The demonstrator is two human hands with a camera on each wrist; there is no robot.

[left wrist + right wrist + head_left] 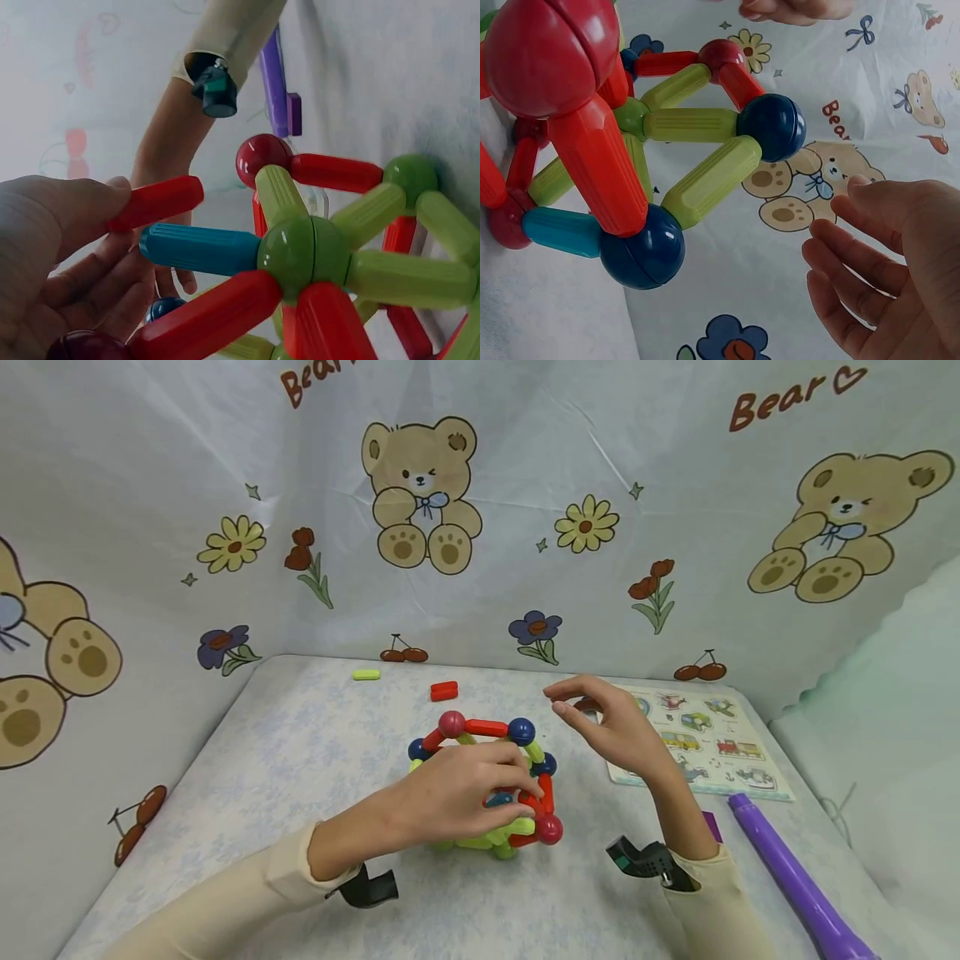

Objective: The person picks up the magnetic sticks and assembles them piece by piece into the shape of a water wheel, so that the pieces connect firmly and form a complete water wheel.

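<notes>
A frame of magnetic rods and balls (486, 727) stands on the table, built of red, yellow-green and blue rods with red, blue and green balls. Over its near side reaches my left hand (461, 785), hiding part of it. In the left wrist view, that hand's thumb and fingers pinch a red magnetic rod (166, 202) beside a blue rod (199, 247), which joins a green ball (304, 259). To the right of the frame, my right hand (611, 727) hovers with loosely bent fingers (855, 259) and holds nothing.
Two red rods (444, 692) and a yellow-green rod (367, 675) lie at the back of the table. A picture board (697, 739) is at the right, near a long purple stick (795, 872). A bear-print cloth (510, 585) hangs behind.
</notes>
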